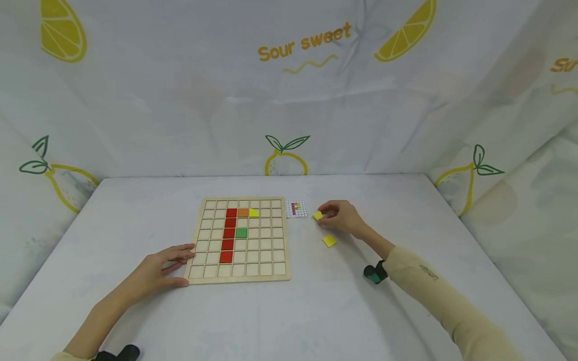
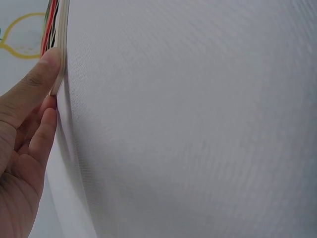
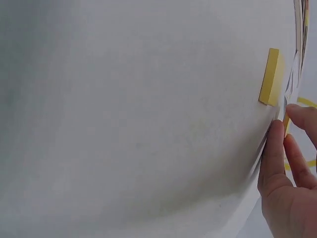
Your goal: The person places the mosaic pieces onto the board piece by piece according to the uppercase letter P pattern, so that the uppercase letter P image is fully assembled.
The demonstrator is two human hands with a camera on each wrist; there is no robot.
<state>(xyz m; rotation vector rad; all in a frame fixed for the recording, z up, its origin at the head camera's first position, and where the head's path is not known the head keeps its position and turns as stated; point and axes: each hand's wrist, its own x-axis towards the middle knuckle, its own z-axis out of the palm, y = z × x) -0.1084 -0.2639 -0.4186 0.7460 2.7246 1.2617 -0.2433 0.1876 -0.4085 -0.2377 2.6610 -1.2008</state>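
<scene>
A wooden grid board (image 1: 207, 271) lies on the table with a column of red square tiles (image 1: 228, 244) in it. An orange tile (image 1: 243, 212) and a yellow tile (image 1: 254, 213) sit to the right of the top red one, and a green tile (image 1: 241, 232) lies lower down. At the board's left edge, my left hand (image 1: 158, 271) rests its fingertips and thumb (image 2: 51, 57) against the wood. To the right of the board, my right hand (image 1: 341, 216) pinches a yellow square tile (image 1: 317, 215) between thumb and fingertips. Another yellow tile (image 1: 329, 241) lies on the table nearer me.
A small printed card (image 1: 296, 209) with a coloured grid pattern lies against the board's right side. White cloth covers the table (image 1: 271, 321), and a lemon-print curtain (image 1: 203, 125) hangs behind it. Dark devices are strapped at both wrists.
</scene>
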